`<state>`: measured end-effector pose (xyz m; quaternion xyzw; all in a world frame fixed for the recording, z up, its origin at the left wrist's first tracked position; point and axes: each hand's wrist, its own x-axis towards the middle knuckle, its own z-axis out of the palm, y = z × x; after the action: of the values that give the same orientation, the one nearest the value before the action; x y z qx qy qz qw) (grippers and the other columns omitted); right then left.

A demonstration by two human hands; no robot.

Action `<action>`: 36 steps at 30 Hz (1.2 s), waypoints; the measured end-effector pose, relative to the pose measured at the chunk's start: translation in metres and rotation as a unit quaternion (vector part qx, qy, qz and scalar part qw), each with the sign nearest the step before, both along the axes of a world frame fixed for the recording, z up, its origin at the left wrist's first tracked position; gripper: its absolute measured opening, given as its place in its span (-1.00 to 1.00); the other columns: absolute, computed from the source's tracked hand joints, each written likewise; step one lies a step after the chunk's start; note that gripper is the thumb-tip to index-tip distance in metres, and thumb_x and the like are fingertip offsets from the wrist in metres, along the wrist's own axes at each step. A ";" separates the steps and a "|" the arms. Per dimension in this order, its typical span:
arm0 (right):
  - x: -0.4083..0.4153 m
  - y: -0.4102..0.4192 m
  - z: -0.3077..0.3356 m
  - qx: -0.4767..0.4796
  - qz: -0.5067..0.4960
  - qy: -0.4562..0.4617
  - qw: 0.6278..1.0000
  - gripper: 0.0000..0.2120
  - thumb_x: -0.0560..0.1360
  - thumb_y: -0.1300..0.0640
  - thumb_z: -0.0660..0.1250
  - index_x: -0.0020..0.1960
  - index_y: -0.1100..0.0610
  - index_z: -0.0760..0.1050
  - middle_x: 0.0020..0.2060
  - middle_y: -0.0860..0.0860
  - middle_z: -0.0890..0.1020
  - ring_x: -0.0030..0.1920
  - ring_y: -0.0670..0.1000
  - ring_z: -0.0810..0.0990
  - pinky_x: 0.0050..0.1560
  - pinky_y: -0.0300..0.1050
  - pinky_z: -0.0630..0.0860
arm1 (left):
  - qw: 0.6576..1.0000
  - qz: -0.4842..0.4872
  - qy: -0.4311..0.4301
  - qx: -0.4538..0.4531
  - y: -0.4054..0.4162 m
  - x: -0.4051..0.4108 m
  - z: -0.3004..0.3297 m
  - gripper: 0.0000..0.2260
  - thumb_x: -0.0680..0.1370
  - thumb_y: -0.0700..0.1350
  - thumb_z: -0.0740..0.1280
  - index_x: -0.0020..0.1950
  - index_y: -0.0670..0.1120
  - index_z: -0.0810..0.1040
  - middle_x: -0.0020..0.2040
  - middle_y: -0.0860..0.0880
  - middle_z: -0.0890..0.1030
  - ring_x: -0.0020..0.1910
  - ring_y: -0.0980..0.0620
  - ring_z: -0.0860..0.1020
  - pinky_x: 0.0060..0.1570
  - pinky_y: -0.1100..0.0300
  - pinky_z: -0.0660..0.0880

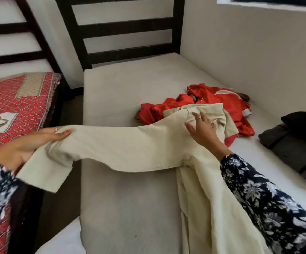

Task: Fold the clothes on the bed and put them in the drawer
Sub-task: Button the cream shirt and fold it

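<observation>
left hand (25, 143): grips cream trousers (122, 143) leg hem, stretched past bed (122, 94) edge
right hand (201, 127): fingers flat, pressing waistband (rings visible)
behind: red garment (222, 103)

One head-worn view, angled forward and down, close over the bed (122, 99) from its foot

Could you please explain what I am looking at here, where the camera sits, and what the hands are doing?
There is no machine: a person wears a camera on the head, looking down at their own two hands. The left hand has a grip on the sleeve end of a cream garment, stretching it out to the side. The right hand lies flat on the garment near its collar. They work over a white mattress. Behind the cream garment lies a crumpled red garment, and dark folded clothes sit at the right edge.
</observation>
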<state>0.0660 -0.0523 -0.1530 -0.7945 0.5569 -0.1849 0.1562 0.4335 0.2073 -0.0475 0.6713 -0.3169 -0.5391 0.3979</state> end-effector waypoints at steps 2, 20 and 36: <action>-0.002 0.016 0.008 0.007 0.005 0.014 1.000 -0.46 0.60 -0.13 0.16 0.48 0.11 0.24 0.51 0.14 0.19 0.49 0.19 0.17 0.44 0.26 0.09 | 0.999 -0.014 -0.020 -0.028 -0.006 -0.014 0.024 -0.55 0.19 0.02 0.61 0.03 -0.06 0.68 -0.09 -0.22 0.66 -0.27 -0.11 0.67 -0.32 0.03 0.63; -0.091 0.190 -0.041 0.279 0.008 -0.170 0.945 -0.72 0.65 0.03 0.11 0.25 0.11 0.46 0.18 0.02 0.57 0.26 0.04 0.50 0.23 -0.02 0.39 | 0.831 -0.435 -0.328 -0.114 -0.138 -0.338 0.071 -0.69 0.66 -0.04 0.14 0.34 -0.12 0.44 0.23 -0.08 0.53 0.14 0.02 0.50 0.12 0.25 0.38; -0.171 0.284 0.009 0.471 -0.250 -0.614 0.582 -0.64 0.58 -0.13 0.19 0.00 0.18 0.51 -0.33 0.09 0.58 -0.35 0.04 0.53 -0.32 -0.06 0.49 | 0.797 -0.399 -0.454 0.022 -0.024 -0.462 -0.072 -0.72 0.58 -0.23 0.19 0.28 -0.20 0.49 0.22 -0.21 0.52 0.16 -0.20 0.54 -0.06 0.08 0.43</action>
<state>-0.1055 0.2316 -0.1440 -0.1359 0.5140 -0.3718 0.7610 -0.0284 0.1829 -0.1195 0.6618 -0.6888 -0.2904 -0.0564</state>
